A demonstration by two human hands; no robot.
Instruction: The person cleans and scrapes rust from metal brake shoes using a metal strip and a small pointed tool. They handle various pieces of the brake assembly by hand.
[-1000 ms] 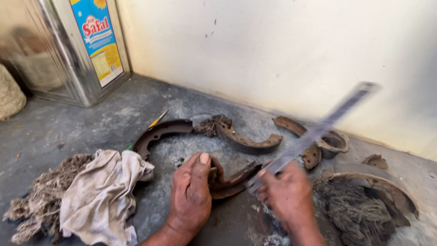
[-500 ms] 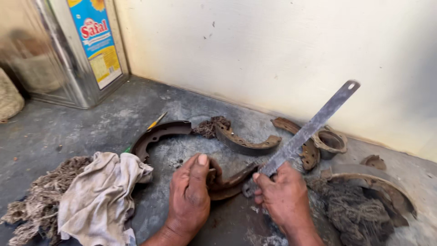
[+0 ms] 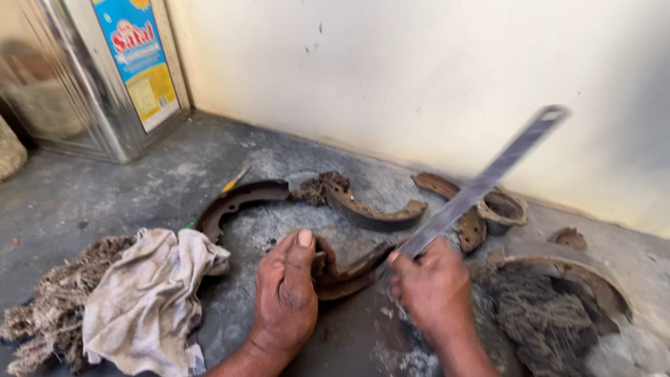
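Note:
My left hand point(image 3: 286, 293) presses down on a rusty curved brake shoe point(image 3: 352, 272) lying on the grey floor. My right hand point(image 3: 434, 292) grips a long flat metal blade point(image 3: 481, 185), blurred with motion; it slants up to the right, and its lower end meets the shoe's right end. Two more brake shoes lie just beyond: a dark one point(image 3: 234, 202) to the left and a rusty one point(image 3: 370, 209) in the middle.
A dirty cloth point(image 3: 150, 300) over a wad of fibre waste point(image 3: 49, 314) lies at my left. A large metal tin point(image 3: 105, 70) stands at the far left. More brake shoes point(image 3: 558, 262), a small round cup point(image 3: 502, 209) and dark fibre waste point(image 3: 537, 321) sit at right by the wall.
The blade has been swinging: high and blurred a second ago, steadier half a second ago, blurred again now. My left hand has stayed on the shoe.

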